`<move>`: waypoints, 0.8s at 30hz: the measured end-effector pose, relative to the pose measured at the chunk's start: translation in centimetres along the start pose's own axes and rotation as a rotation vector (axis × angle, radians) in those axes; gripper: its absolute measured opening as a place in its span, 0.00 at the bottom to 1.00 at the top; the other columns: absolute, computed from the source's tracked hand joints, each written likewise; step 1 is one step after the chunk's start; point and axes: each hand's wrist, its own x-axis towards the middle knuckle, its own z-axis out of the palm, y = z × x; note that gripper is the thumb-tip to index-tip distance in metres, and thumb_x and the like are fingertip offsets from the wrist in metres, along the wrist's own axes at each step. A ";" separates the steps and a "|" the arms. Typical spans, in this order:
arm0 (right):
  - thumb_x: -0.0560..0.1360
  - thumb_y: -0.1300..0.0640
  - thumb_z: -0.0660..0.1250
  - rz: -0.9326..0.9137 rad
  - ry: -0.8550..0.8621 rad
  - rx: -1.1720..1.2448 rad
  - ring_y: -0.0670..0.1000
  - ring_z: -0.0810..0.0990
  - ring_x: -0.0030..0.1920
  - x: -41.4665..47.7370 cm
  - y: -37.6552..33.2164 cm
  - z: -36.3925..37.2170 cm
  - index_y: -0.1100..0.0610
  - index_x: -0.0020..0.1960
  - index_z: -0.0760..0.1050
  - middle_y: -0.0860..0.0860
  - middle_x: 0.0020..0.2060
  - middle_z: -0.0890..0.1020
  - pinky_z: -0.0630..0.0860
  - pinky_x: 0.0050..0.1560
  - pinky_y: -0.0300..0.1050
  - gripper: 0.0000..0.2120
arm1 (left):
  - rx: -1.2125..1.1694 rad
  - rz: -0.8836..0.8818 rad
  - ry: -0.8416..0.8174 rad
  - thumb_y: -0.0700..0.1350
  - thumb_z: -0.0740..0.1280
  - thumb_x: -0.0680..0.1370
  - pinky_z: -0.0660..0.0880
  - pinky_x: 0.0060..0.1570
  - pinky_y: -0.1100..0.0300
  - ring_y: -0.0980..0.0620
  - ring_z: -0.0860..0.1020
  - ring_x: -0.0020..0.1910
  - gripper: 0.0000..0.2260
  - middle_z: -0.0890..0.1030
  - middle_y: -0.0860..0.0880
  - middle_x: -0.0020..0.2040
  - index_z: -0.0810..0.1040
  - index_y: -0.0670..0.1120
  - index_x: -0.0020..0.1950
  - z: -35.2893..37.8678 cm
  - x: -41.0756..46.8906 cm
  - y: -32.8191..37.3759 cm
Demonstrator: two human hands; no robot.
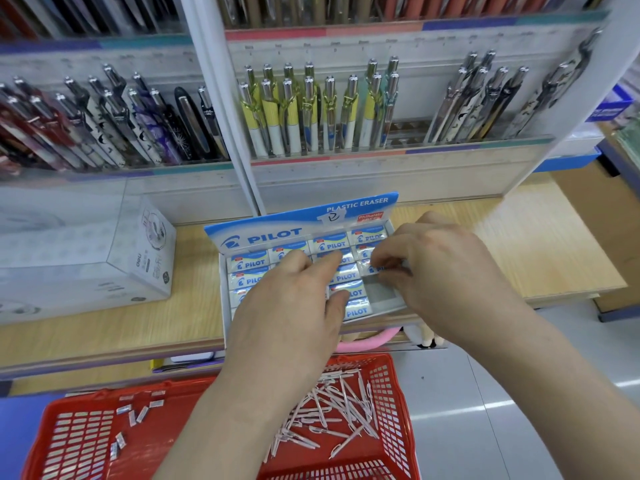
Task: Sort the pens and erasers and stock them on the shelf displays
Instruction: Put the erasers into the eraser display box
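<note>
Over the right-hand column of the eraser box (270, 234), the right hand (440, 271) pinches one wrapped eraser (375, 269) between thumb and fingertips. Its grip is narrow and closed on that single block. The eraser sits just beyond the bare grey gap at the box's near right corner. The left hand (287, 306) lies flat across the box's middle rows with its fingers straight. It holds nothing and presses down on the erasers beneath it.

The eraser looks like a small, light, stiff block, and its glossy film wrap probably makes it slippery. I judge the two long sides the best place to take it, with thumb opposite forefinger, so that it drops flat into the tight slot. It seems sturdy enough that a firm squeeze would do no harm.

The box holds snug rows of blue-and-white Pilot erasers and is close to full apart from that gap. It stands on a wooden shelf (502, 244). Below and in front of the box is a red basket (400, 393). A loose heap of pale pink pens (332, 410) lies in the basket under the box's right half. A few stray wrapped erasers (138, 412) lie in it further left. Behind the box, racks hold upright pens (311, 112). To the left of the box sits a white carton (86, 254).
</note>
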 end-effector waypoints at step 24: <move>0.68 0.67 0.73 0.333 -0.101 1.226 0.44 0.77 0.30 -3.4 -1.5 -3.3 0.60 0.40 0.79 0.52 0.30 0.81 0.71 0.29 0.33 0.05 | -0.964 -0.158 -0.228 0.52 0.67 0.69 0.77 0.38 0.65 0.57 0.80 0.33 0.16 0.83 0.51 0.36 0.81 0.55 0.56 -2.0 -2.1 1.2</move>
